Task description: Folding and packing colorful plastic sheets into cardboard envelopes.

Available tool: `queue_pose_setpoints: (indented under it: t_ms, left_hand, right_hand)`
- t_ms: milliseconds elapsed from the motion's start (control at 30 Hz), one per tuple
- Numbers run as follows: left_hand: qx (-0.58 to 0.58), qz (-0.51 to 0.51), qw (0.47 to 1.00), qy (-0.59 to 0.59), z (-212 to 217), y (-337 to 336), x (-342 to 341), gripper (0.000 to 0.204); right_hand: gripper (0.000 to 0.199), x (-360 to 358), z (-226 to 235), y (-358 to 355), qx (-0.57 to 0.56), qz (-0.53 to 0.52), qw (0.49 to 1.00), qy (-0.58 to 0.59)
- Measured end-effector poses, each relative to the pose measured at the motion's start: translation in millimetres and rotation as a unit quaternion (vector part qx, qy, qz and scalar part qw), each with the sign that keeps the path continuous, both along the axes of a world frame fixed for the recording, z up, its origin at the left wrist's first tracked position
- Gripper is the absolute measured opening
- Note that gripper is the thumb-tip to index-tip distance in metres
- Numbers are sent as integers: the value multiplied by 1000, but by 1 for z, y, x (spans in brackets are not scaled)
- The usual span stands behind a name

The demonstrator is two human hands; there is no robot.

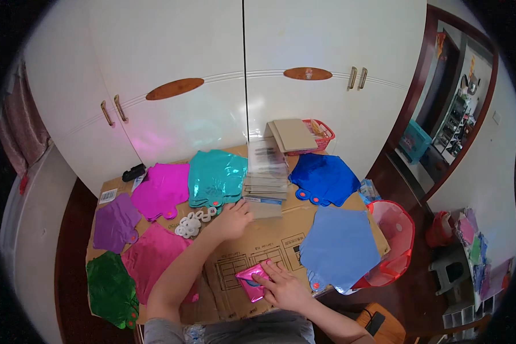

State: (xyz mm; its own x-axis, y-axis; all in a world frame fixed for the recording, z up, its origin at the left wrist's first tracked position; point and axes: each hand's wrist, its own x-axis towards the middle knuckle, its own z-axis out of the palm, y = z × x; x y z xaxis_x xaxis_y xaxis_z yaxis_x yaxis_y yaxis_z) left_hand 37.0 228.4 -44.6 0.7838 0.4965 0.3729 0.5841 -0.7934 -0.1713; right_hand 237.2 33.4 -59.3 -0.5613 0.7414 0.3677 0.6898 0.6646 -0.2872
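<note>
My right hand (284, 288) lies over a small folded packet of shiny pink foil (251, 282) on the cardboard, thumb on top and fingers along its far side. My left hand (234, 220) reaches farther out, its fingers bunched at the near left edge of a row of overlapping clear plastic bags (265, 188). What those fingertips pinch, if anything, is too small to tell. Beside that hand are a pile of white rings (189, 224) and a stack of flat teal foil pieces (217, 176). Flat pink foil pieces (155, 255) lie partly beneath my left forearm.
More flat foil stacks lie around: magenta (161, 189), purple (116, 223), green (110, 289), dark blue (325, 179) and light blue (341, 246). Beige boards (295, 135) lean by a red basket (322, 136). A red tub (406, 241) stands right of the cardboard-covered table; white cupboard doors (183, 46) rise behind.
</note>
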Motion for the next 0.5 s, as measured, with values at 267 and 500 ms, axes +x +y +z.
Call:
queue_pose_setpoints:
  t_ms: [267,500]
  left_hand:
    - [-194,-29,978,76,47,-95,-46,19]
    - [-134,29,991,4,35,-166,-89,25]
  right_hand:
    - [73,5,22,-24,-41,43,993,-99]
    - [36,28,28,-40,25,150,985,-78]
